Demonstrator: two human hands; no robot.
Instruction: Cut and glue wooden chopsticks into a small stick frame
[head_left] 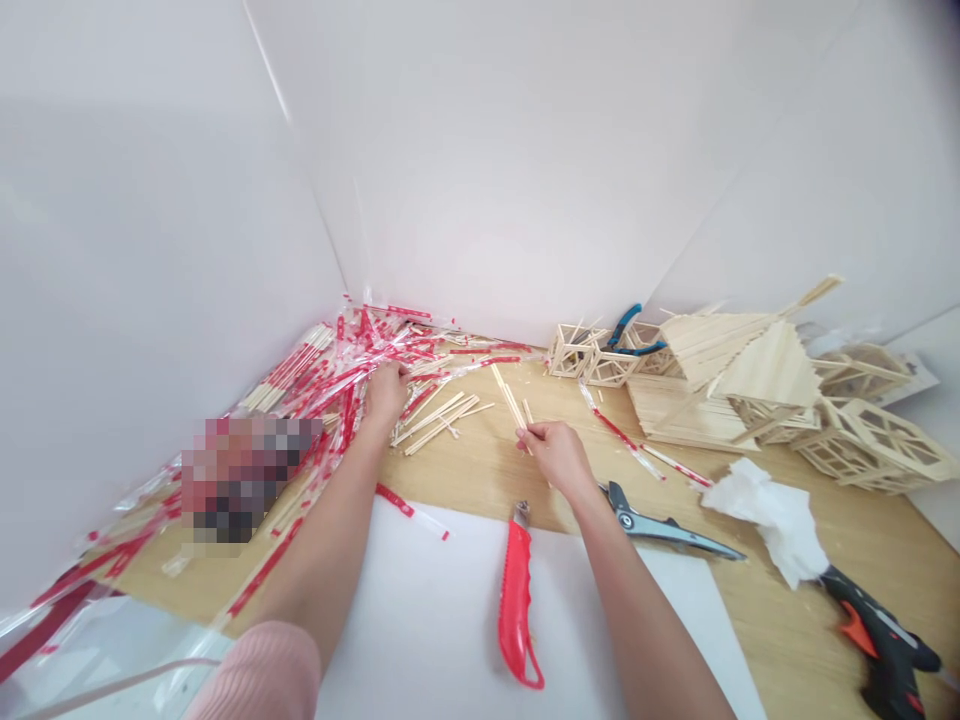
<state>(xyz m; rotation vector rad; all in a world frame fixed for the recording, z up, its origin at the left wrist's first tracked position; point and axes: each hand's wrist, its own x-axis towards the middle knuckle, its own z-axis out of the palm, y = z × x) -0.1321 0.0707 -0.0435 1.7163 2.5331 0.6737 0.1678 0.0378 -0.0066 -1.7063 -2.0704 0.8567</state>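
Observation:
My right hand (556, 456) is closed on a few thin wooden chopsticks (508, 394), which point up and away over the wooden table. At the heap of red-and-clear plastic chopstick wrappers (367, 345), my left hand (385, 396) reaches in with its fingers curled. What those fingers grip is hidden. Loose chopsticks (442, 425) lie between the two hands, some of them crossed. A bundle of wrapped chopsticks (292, 370) rests left of my left hand. Nearer to me, a red-handled cutter (515, 595) lies on a white sheet (427, 610).
At right stand lattice stick structures (862, 430) and stick panels (720, 350). Blue-handled pliers (626, 335) lean on small stick frames (609, 368). Grey-blue pliers (667, 527), crumpled tissue (772, 510) and a black glue gun (885, 640) lie nearer. White walls (495, 170) surround the table (480, 480).

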